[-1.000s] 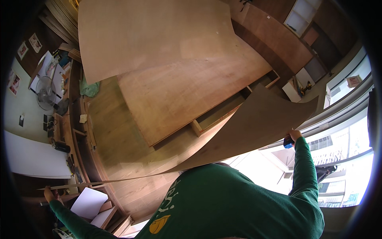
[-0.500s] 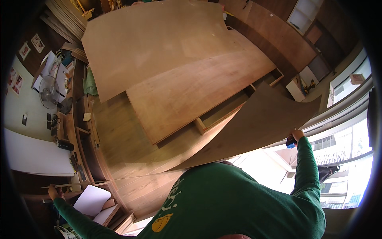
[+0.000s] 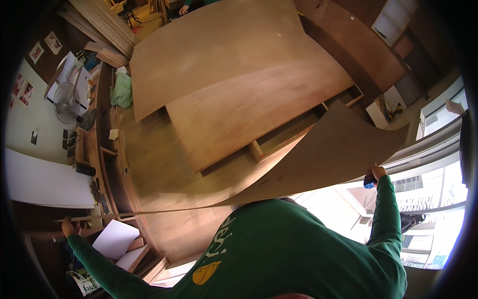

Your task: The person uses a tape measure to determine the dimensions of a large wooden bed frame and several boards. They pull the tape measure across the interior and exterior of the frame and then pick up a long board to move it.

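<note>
A large, thin brown wooden sheet (image 3: 318, 152) bows across in front of me, its near edge narrowing to a thin line on the left. My left hand (image 3: 71, 227), arm stretched far out, is closed around the left end of that edge. On the right, my right hand (image 3: 379, 172) is closed at the sheet's right part, its fingers by the edge. A small blue and black object (image 3: 369, 181), kind unclear, is also in this hand. Beyond lies a reddish-brown panel (image 3: 259, 109) over a wooden frame, partly covered by another broad sheet (image 3: 214, 55).
At the far end a co-worker's hand (image 3: 183, 9) is by the broad sheet. A standing fan (image 3: 66, 102), a green bag (image 3: 121, 90) and a low wooden cabinet (image 3: 130, 192) line the left side. White boards (image 3: 117, 239) lean near my left arm. Bright windows (image 3: 433, 184) border the right.
The view has shifted slightly, so the room sits further right. The co-worker's hand has come into sight at the far end. Both my hands keep their hold.
</note>
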